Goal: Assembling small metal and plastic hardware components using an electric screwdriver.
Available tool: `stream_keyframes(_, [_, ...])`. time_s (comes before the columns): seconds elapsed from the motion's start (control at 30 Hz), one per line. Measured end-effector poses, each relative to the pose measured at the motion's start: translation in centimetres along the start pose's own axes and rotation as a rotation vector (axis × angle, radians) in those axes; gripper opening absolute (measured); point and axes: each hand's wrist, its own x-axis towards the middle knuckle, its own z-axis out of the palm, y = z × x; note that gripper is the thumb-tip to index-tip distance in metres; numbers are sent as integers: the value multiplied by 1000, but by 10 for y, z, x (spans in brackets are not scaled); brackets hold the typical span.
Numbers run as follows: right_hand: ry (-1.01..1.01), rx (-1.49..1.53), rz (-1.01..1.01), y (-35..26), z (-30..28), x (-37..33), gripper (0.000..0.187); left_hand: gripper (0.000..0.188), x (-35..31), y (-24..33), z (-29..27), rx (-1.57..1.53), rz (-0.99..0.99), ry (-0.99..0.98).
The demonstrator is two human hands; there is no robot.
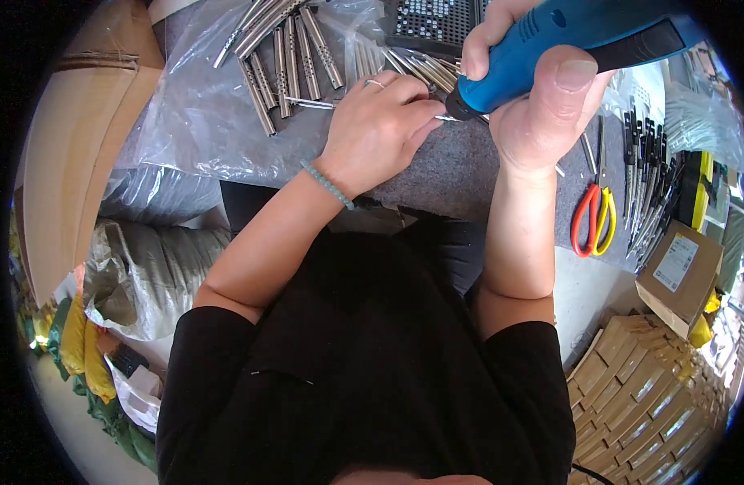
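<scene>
My right hand [542, 121] is wrapped round a blue electric screwdriver [517, 56] with a black nose, tilted so the nose points down and left. At that nose, the fingertips of my left hand [384, 121] pinch a slim silvery metal piece [443, 118]. Its far end is hidden inside the hand. Thin metal rods [309, 103] show at the left side of this hand; I cannot tell whether they are held or lie on the bench. Left of it, several shiny drilled metal tubes [291, 61] lie on clear plastic sheeting [210, 121].
A black tray of small metal parts [433, 24] stands at the back of the grey-covered bench [445, 178]. To the right lie scissors [592, 218] with red and yellow handles and a row of dark slim metal pieces [651, 170]. Cardboard boxes [679, 267] stand at the right edge.
</scene>
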Motion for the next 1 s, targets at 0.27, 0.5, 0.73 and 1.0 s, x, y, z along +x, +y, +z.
stream_keyframes(0.27, [63,-8,18,-25,15,-3,84,14,1,0,1,3,2,3])
stream_keyframes(0.5, [28,7,13,-11,1,-9,85,14,1,0,0,4,-3,-15])
stream_keyframes(0.73, [13,-10,-12,-11,1,-7,82,13,0,1,0,3,-11,-17])
stream_keyframes(1.0, [-37,-7,-14,-9,1,-4,80,13,2,0,-2,12,-8,-18])
